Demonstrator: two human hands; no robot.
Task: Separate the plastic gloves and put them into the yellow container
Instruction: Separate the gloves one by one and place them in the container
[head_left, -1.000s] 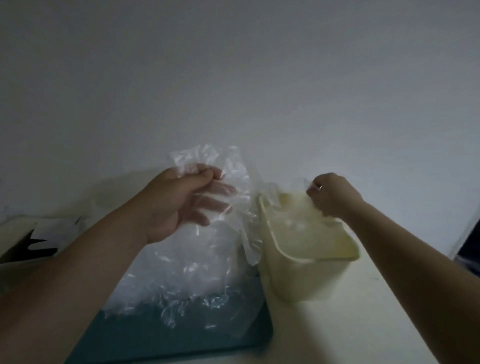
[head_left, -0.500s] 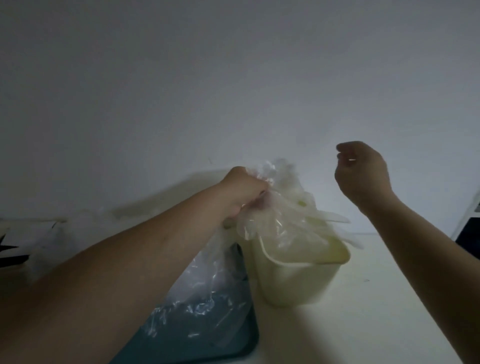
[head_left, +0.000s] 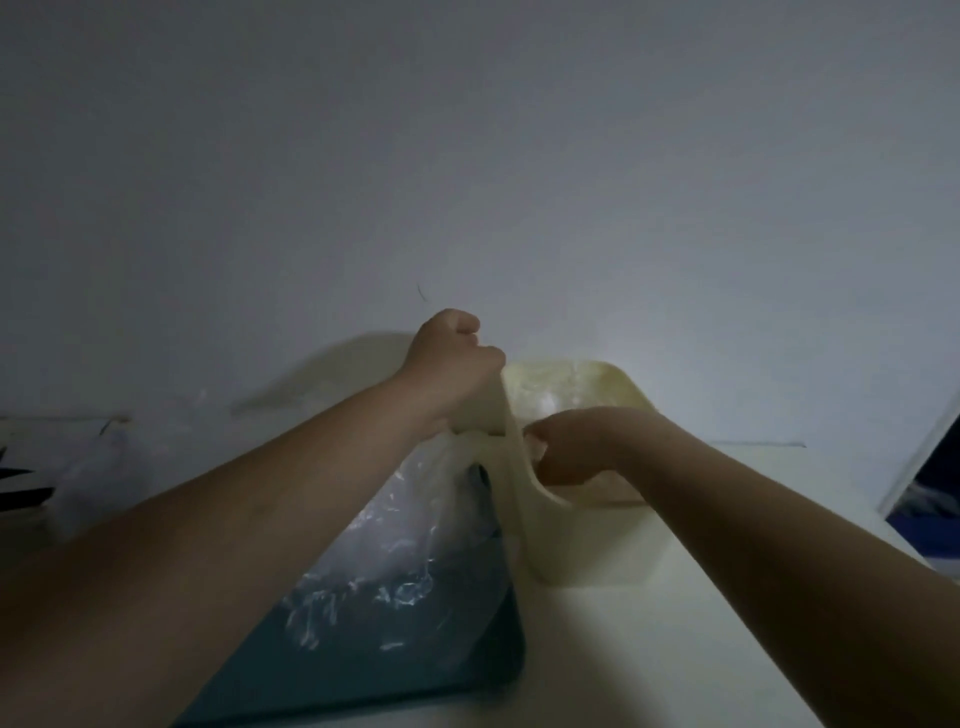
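The yellow container (head_left: 597, 551) stands on the white table, right of a teal tray (head_left: 415, 675). A heap of clear plastic gloves (head_left: 395, 551) lies on the tray. My left hand (head_left: 452, 364) is a fist at the container's left rim and grips a plastic glove (head_left: 460, 449) that hangs under it, down to the heap. My right hand (head_left: 582, 441) reaches into the container from the right, its fingers curled on pale plastic near the left rim. More crumpled plastic (head_left: 550, 395) lies inside at the back.
A plain wall rises right behind the container. A light box with black shapes (head_left: 21, 488) sits at the far left. At the far right there is a dark gap (head_left: 935, 488) past the table's edge. Bare white tabletop (head_left: 675, 660) lies in front of the container.
My left hand carried a glove from above the tray to the container's left rim. My right hand rose out of the container, then dropped back into it beside the left hand.
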